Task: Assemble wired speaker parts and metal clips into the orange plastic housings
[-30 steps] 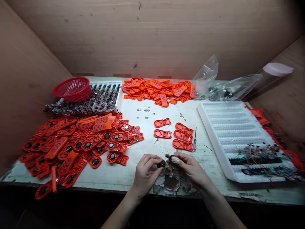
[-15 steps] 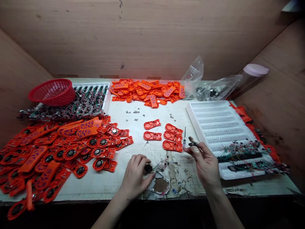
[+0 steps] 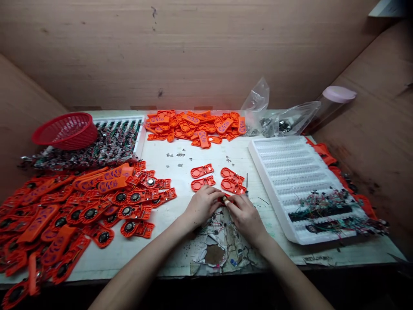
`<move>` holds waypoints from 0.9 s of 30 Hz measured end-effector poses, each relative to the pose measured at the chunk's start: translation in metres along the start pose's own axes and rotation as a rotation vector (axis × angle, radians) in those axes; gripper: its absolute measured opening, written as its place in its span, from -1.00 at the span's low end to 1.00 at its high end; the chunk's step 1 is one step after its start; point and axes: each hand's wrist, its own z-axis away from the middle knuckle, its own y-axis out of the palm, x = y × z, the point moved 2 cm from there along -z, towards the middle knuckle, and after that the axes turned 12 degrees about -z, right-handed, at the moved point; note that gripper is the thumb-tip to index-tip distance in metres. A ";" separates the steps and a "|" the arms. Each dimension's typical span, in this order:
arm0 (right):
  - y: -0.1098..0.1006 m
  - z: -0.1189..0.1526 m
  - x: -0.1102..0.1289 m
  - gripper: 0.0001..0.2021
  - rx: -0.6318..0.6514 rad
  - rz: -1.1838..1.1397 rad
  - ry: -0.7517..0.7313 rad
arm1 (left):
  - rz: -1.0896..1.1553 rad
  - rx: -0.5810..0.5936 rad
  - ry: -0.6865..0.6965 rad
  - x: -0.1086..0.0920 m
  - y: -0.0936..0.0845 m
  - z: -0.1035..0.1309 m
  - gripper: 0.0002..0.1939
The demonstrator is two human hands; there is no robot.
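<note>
My left hand [image 3: 203,206] and my right hand [image 3: 243,215] meet over an orange plastic shell [image 3: 221,199], which their fingers mostly cover. Both hands are closed, with fingertips pinched close together; what lies between them is too small and hidden to name. Thin wires with small black parts [image 3: 216,221] spread on the table just below the fingers. Beyond my hands lie two orange shells [image 3: 232,174] on the right and two more [image 3: 201,171] on the left, open side up. A small screwdriver [image 3: 247,183] lies beside the right pair, partly behind my right hand.
Orange shells with round black parts [image 3: 90,213] heap at left. Behind them are a red basket [image 3: 66,131] and a tray of wired parts [image 3: 140,137]. More orange pieces [image 3: 200,127], plastic bags [image 3: 258,99] and small metal bits [image 3: 180,153] lie farther back. A white foam tray [image 3: 274,189] stands right.
My hands have come together over the nearest right-hand shell; the right moved left, the left moved forward and right. The dark piece seen in my right fingers is now hidden. The view shifted slightly.
</note>
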 end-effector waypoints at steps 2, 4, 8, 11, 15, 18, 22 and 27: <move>-0.007 0.003 -0.001 -0.75 0.020 -0.108 0.016 | -0.005 0.002 0.023 -0.003 -0.002 -0.001 -0.78; -0.014 0.008 -0.002 -0.74 -0.011 -0.197 0.054 | -0.017 0.018 0.027 -0.005 -0.002 -0.004 -0.82; -0.022 0.022 -0.006 -0.79 -0.113 -0.222 0.229 | -0.002 0.047 -0.011 -0.005 -0.001 -0.011 -0.85; -0.019 0.029 -0.006 -0.83 -0.100 -0.188 0.265 | 0.023 0.084 -0.071 -0.005 -0.001 -0.015 -0.89; -0.017 0.026 -0.002 -0.90 -0.096 -0.146 0.251 | 0.010 0.127 -0.106 -0.007 -0.002 -0.017 -0.89; -0.017 0.023 0.002 -0.93 -0.068 -0.147 0.248 | -0.003 0.152 -0.127 -0.008 -0.003 -0.021 -0.92; -0.018 0.026 0.002 -0.91 -0.057 -0.158 0.278 | -0.139 0.273 -0.233 -0.010 -0.004 -0.035 -0.94; -0.013 0.035 -0.007 -0.90 -0.130 -0.251 0.359 | -0.257 0.339 -0.250 -0.023 -0.008 -0.043 -0.94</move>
